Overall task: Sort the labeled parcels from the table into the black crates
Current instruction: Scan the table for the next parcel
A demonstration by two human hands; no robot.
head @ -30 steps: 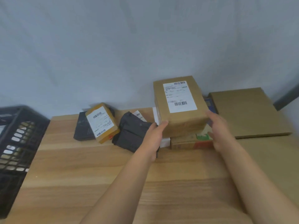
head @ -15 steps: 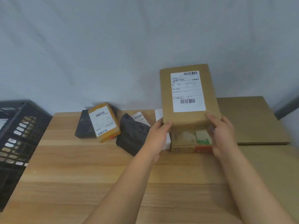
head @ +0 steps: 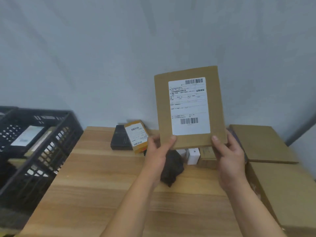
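**1. Change.** Vs. 1 s ago, the brown parcel (head: pixel 162 108) is off the stack at the far edge of the table (head: pixel 95 185). Then it rested on the other pkgs, tilted back. Now we hold it in the air above that far edge, approx. upright, label face toward us. Our hands have gone from its sides to its lower corners. The view has also swung left, so more of the black crate (head: pixel 56 151) shows off the table's left edge.

**2. Meaning.** Pick step looks complete. We judge this to be the read-label step, with the carry left to the crate next.

**3. Grip.** Left hand (head: pixel 157 151): thumb on the front face at the lower-left corner, fingers behind (hidden), pinching the parcel. Right hand (head: pixel 229 154): same at the lower-right corner. Neither hand is spread open.

**4. Parcel appearance.** Flat rect. kraft-cardboard pkg, edges square, no visible dents. A white shipping label (head: pixel 189 106) covers most of the front, with one barcode top right and a second near the bottom. Text is too small to read.

**5. Left on the table, far edge.** Small tan parcel (head: pixel 136 135) w/ label, leaning on a black box (head: pixel 119 137); black poly bag (head: pixel 172 168).
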